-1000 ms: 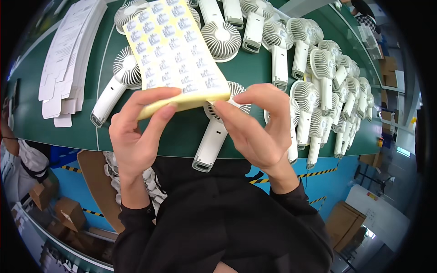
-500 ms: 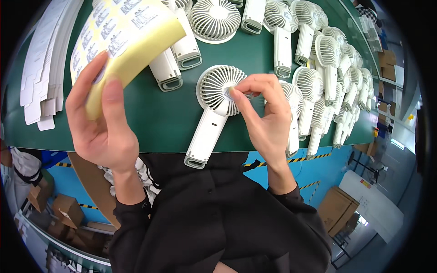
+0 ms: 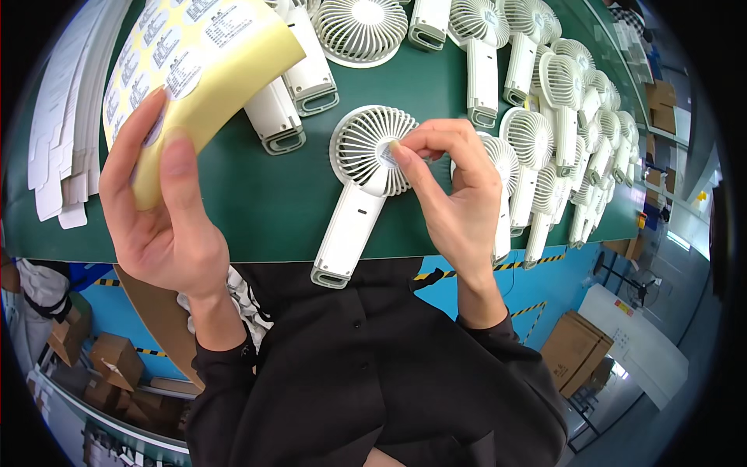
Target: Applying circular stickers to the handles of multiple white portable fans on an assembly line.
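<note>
A sheet of round printed stickers (image 3: 233,74) with a yellow backing curls in my left hand (image 3: 171,233), pinched between thumb and fingers at its lower end. A white handheld fan (image 3: 350,229) lies on the green table in front of me, its handle reaching past the near edge. At the hub of its round grille is a small round sticker (image 3: 386,154). The thumb and forefinger of my right hand (image 3: 459,183) are closed on that sticker's right edge. How firmly the sticker sits on the hub cannot be seen.
Many similar fans (image 3: 529,140) crowd the right of the table. More fans (image 3: 362,31) lie beyond the middle. On the far left rests a stack of white flat cartons (image 3: 66,124). Cardboard boxes (image 3: 117,359) stand on the floor beside the table.
My left hand and the sticker sheet have shifted slightly left. The right hand stays pinched at the fan's hub. The whole view has moved a little.
</note>
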### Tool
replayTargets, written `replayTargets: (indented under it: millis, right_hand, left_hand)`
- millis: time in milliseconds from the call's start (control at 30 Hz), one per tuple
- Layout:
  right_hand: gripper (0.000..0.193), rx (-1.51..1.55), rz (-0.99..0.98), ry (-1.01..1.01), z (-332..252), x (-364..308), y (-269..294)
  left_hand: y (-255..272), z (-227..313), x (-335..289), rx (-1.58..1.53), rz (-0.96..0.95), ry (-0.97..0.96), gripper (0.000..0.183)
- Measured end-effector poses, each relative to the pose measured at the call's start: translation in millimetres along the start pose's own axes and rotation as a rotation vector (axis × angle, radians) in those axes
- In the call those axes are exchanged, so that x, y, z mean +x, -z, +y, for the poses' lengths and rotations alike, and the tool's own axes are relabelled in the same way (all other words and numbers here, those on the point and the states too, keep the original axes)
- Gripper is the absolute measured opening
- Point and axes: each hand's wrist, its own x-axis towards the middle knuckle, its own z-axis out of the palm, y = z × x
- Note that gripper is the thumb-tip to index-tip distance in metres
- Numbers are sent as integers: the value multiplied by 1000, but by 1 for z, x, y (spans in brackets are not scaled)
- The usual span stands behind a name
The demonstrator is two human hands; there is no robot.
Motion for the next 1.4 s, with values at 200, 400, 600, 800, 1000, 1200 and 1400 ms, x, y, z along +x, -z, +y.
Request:
replayTargets:
  millis: [200, 400, 600, 800, 1000, 1200, 1400]
  right_hand:
    - [13, -80, 36, 46, 0, 0, -7]
    - [22, -411, 131, 114, 1, 3, -9]
    - [39, -509, 338, 118, 3, -4, -14]
    - [81, -655, -60, -30, -33, -55, -37]
    - [70, -447, 206, 138, -19, -51, 15]
    - [65, -575, 456, -71, 25, -36, 80]
    - [65, -684, 358, -86, 23, -28, 92]
  left_hand:
    - [1, -1, 0, -25, -1, 23, 29]
    - [0, 5, -1, 1, 0, 66, 30]
    - [6, 3, -6, 94, 92, 79, 28]
    - [6, 2, -4, 139, 163, 15, 29]
    - [12, 0, -2, 193, 165, -60, 29]
    - [1, 4, 0, 128, 257, -3, 31]
    - [-8, -6, 0, 148, 227, -3, 31]
